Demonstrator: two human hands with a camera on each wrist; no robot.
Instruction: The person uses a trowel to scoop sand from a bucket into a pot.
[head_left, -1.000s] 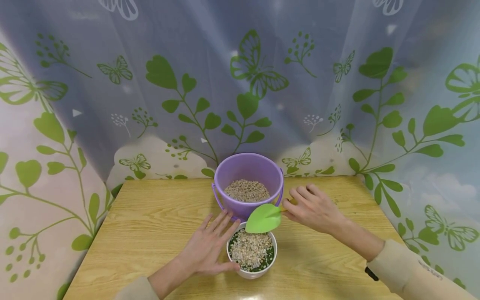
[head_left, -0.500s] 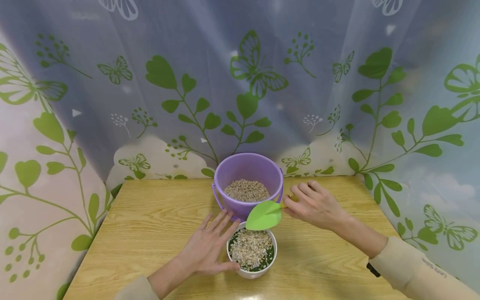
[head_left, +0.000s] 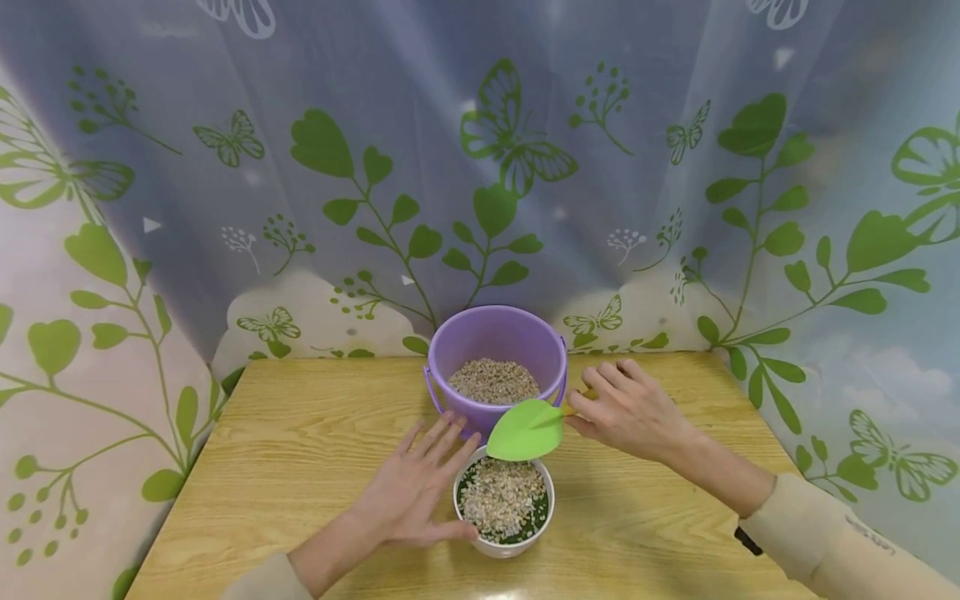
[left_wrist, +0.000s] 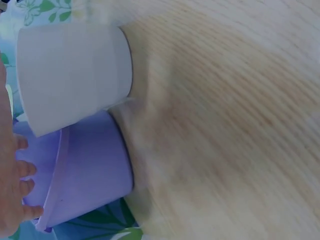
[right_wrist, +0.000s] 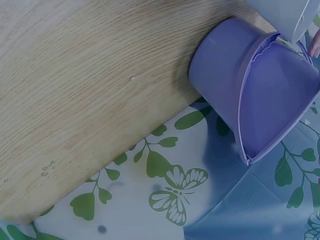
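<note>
My right hand (head_left: 626,412) grips the yellow handle of a toy shovel with a green, leaf-shaped blade (head_left: 527,430). The blade hangs over the far rim of a white pot (head_left: 502,550), its hollow face not visible. Pale pebbles (head_left: 502,500) lie heaped in the pot, with dark green showing around them. On the pot's left side my left hand (head_left: 412,483) spreads its fingers, thumb at the near rim and fingertips overlapping the bucket's front in the head view. Just behind stands a purple bucket (head_left: 442,342) with brownish gravel (head_left: 495,382) at its bottom.
Everything stands on a wood-grain table (head_left: 300,433). A printed curtain (head_left: 405,192) with leaves and butterflies hangs along the table's back edge and both sides. The bucket's purple carrying handle (head_left: 433,392) droops down its front. A few specks (right_wrist: 132,78) dot the tabletop.
The right hand and shovel have risen slightly, and the blade has shifted a touch left. My left hand has moved slightly left and up. Pot and bucket stay put.
</note>
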